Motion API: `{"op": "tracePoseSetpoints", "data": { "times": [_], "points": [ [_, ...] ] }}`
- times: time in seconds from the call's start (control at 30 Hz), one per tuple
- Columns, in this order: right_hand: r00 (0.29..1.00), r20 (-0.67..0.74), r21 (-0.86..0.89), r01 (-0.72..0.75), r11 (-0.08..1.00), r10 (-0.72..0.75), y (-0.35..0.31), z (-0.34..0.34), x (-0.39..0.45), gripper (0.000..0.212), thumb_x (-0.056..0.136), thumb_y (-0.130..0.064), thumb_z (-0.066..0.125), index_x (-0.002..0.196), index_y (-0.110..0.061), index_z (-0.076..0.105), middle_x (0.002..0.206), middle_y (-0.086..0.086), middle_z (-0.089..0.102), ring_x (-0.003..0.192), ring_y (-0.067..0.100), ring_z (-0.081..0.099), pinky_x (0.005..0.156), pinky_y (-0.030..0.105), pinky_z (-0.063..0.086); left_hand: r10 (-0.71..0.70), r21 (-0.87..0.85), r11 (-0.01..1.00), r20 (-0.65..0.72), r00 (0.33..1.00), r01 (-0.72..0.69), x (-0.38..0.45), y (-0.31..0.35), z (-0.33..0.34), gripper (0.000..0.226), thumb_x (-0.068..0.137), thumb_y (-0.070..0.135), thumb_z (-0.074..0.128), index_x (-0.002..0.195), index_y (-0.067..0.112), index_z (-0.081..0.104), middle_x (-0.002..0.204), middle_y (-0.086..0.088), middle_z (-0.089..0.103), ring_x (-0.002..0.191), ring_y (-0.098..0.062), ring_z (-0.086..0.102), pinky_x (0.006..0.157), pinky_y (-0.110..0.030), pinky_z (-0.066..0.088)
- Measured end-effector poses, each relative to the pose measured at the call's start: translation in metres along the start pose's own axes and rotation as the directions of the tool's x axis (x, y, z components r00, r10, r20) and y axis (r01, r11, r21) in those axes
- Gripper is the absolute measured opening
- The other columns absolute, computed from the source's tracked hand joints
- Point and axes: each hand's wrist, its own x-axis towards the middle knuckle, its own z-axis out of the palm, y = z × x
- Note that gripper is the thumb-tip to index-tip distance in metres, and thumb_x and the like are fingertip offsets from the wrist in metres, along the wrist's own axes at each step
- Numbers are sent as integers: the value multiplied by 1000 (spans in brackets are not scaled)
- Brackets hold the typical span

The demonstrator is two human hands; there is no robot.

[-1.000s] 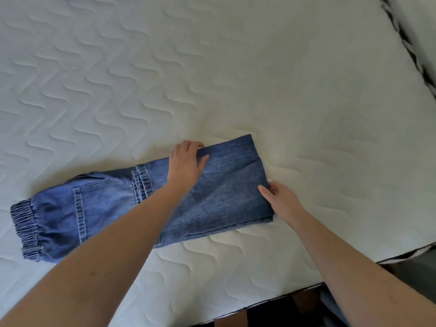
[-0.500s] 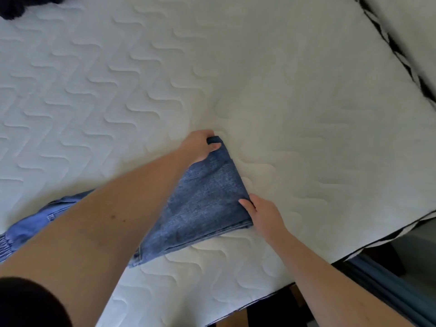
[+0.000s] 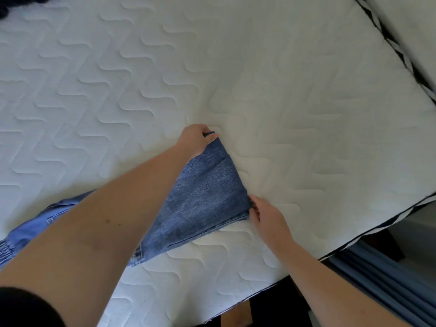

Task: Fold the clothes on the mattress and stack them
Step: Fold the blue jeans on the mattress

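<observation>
Your left hand [image 3: 194,141] pinches the far corner of a pair of blue denim jeans [image 3: 207,199] on the white quilted mattress [image 3: 259,79], thumb and fingers curled round the fabric edge, which pokes out between them. Your right hand [image 3: 266,215] grips the near corner of the same folded end, fingers curled over the hem where the layers meet. Between your two hands the denim is drawn into a taut, slanting edge. The rest of the jeans runs back under your left forearm toward the left edge of the picture, where a paler blue part with stitched seams (and a strip of gathered elastic at the very edge) lies on the mattress. A dark garment [image 3: 14,3] shows at the top left corner of the mattress, mostly cut off. Beyond the mattress's black-and-white piped edge at lower right hangs blue pleated fabric [image 3: 382,286].
</observation>
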Motion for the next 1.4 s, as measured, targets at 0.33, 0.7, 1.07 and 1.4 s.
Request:
{"op": "tracePoseSetpoints", "data": {
  "times": [0.33, 0.7, 1.07, 1.4],
  "points": [
    [955, -196, -328, 152, 932, -224, 19, 3, -30, 19, 72, 1, 81, 69, -6, 63, 55, 6, 54, 43, 23, 51, 41, 27, 40, -26, -50, 999, -129, 991, 20, -2, 7, 12, 24, 98, 32, 55, 87, 12, 60, 74, 3, 54, 73, -14, 50, 56, -24, 34],
    [982, 30, 252, -189, 949, 188, 3, 6, -12, 12, 98, -37, 50, 105, -34, 59, 90, -22, 65, 86, -4, 60, 72, 14, 41, -15, 302, 948, 358, 933, -101, 5, 13, -12, 72, 78, 47, 77, 134, 11, 49, 124, -5, 58, 109, -24, 55, 84, -32, 42],
    [951, -148, 207, -240, 948, 273, 14, -24, 23, 18, 95, -32, 60, 87, -18, 52, 78, -9, 57, 71, 8, 54, 54, 11, 36, 169, 67, 979, 266, 949, -193, 12, 50, -10, 47, 80, 25, 77, 122, 17, 56, 112, 2, 60, 105, -22, 56, 83, -29, 37],
    [971, -191, 409, -57, 911, 146, -38, -43, -21, 22, 86, -34, 71, 78, -27, 52, 62, -9, 55, 51, 5, 46, 47, 15, 35, 166, -20, 984, 429, 888, -175, -17, 53, -87, 31, 72, 31, 83, 97, 41, 69, 92, 19, 73, 89, -4, 69, 85, -29, 48]
  ]
}}
